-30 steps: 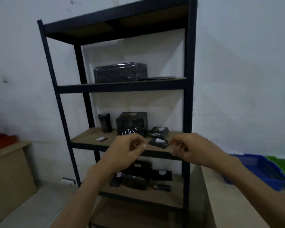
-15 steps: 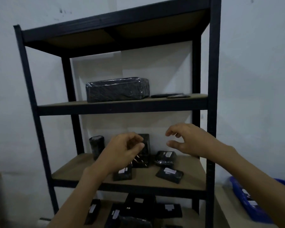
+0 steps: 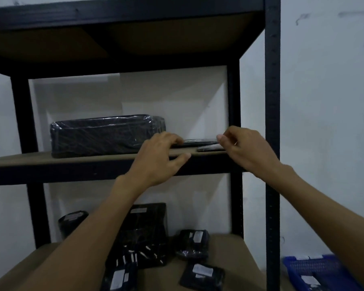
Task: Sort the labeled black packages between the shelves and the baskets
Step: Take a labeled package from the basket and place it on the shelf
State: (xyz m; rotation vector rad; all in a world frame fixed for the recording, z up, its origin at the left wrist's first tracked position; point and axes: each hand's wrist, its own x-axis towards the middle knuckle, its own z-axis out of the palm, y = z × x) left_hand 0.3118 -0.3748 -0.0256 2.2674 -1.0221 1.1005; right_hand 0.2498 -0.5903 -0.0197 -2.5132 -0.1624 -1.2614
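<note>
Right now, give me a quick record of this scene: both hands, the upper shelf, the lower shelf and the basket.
upper shelf: large wrapped package on the left, flat packages on the right
left hand: fingers on the flat packages' left end, thumb in front of the shelf edge
right hand: fingers curled at their right end; grip unclear
lower shelf: several labeled packages
basket: blue, lower right, holds labeled packages
</note>
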